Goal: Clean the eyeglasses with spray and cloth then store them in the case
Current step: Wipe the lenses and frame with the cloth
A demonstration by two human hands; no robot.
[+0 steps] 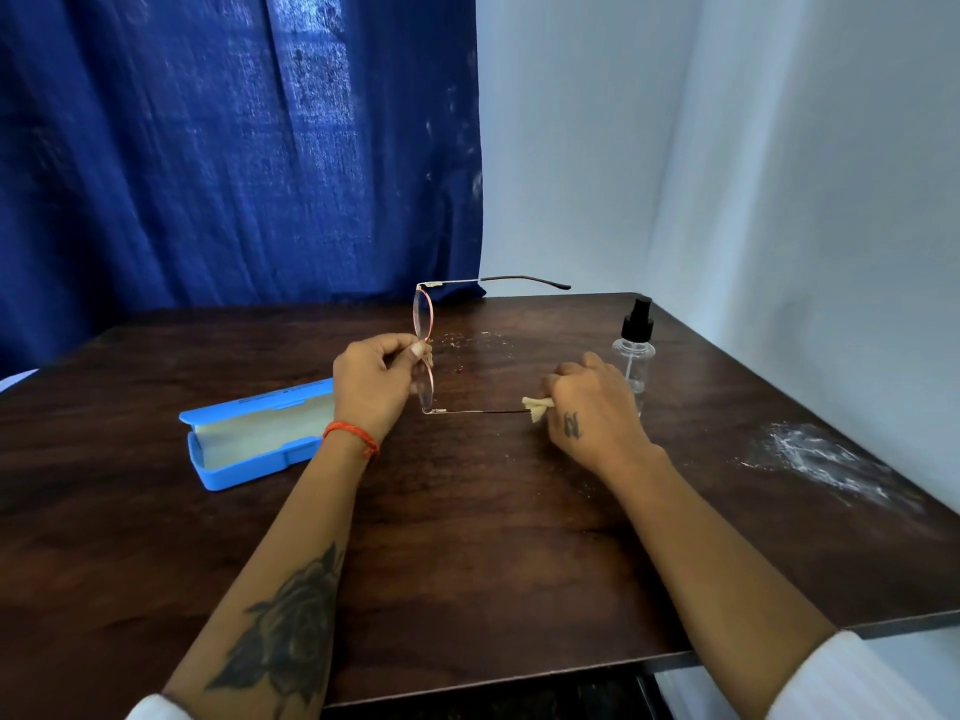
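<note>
Pink-rimmed eyeglasses (424, 350) hang above the counter (467, 511), left hand (371, 387) fingers pinching the bridge, right hand (592, 407) fingers squeezing a cream cloth (537, 406) around one temple. Left of the eyeglasses lies the open blue case (249, 433); right stands the spray bottle (635, 350). Behind them: blue curtain (234, 148), white wall (727, 148).

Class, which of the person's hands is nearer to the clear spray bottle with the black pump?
Right. The right hand sits just beside the clear spray bottle; the left hand is farther left, holding the eyeglasses.
</note>
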